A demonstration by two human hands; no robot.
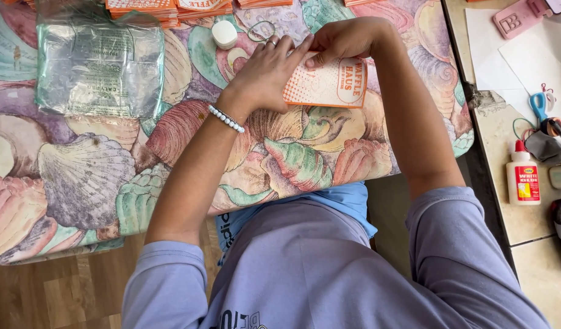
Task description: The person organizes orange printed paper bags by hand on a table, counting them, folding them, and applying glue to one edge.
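A shell-patterned cloth [79, 176] covers the table, running out of view at the left and far edges, and its near edge is partly hidden behind the person's lilac-sleeved arms and chest. Toward the far left corner lies a clear plastic bag [100, 67] with a greenish tint; the glare and creases make its contents hard to read, and its top is cut off. Along the far edge sit stacks of orange paper sleeves [170, 9], only their near ends showing. Close to the middle of the far edge, an orange-and-white paper sleeve [329, 85] lies flat on the cloth under both hands, its left end covered by them. The left hand [265, 73], with a ring and a white bead bracelet at the wrist, presses down on the sleeve's left part with fingers spread flat rather than curled around it. The right hand [344, 39] pinches the sleeve's far edge, fingertips folded tight over it, though how much paper sits between them is hidden, possibly a folded flap. Just beyond the left hand stand a small white block [224, 33] and a thin wire ring [263, 30] lying on the cloth. On a separate pale counter at the right are a white glue bottle [523, 180] with a red cap, blue-handled scissors [539, 105], and a pink object [518, 17] cut by the top edge.
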